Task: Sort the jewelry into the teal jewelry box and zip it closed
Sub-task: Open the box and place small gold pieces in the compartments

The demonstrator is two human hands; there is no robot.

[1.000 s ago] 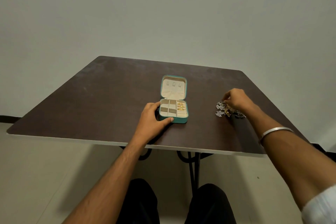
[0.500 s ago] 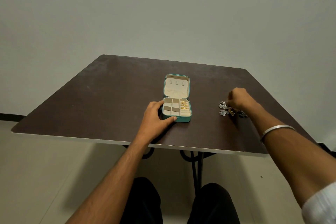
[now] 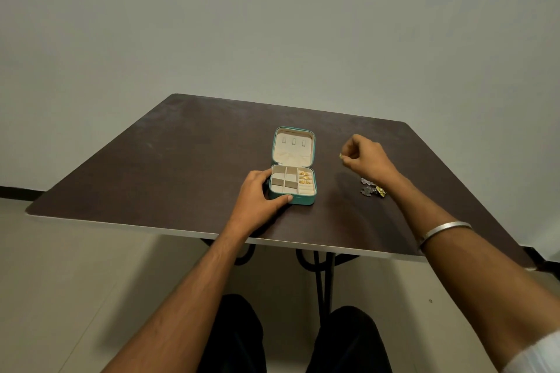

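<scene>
The teal jewelry box (image 3: pixel 306 200) lies open on the dark table (image 3: pixel 181 166), its cream lid tipped back. Three gold rings (image 3: pixel 304 178) sit in its right-hand slot; the other compartments look bare. My left hand (image 3: pixel 257 200) holds the box's near left corner, thumb along the front edge. My right hand (image 3: pixel 366 157) is raised above the table to the right of the box and pinches a small gold piece (image 3: pixel 341 156) at its fingertips. A little pile of silver and gold jewelry (image 3: pixel 372 188) lies on the table beneath my right wrist, partly hidden by it.
The table's near edge (image 3: pixel 181 232) runs just behind my forearms, and its right corner lies under my right arm. A plain wall stands behind the table. A metal bangle (image 3: pixel 442 228) circles my right forearm.
My right hand has lifted off the jewelry pile and moved up and left with a small gold piece pinched in it. My left hand has stayed on the box.
</scene>
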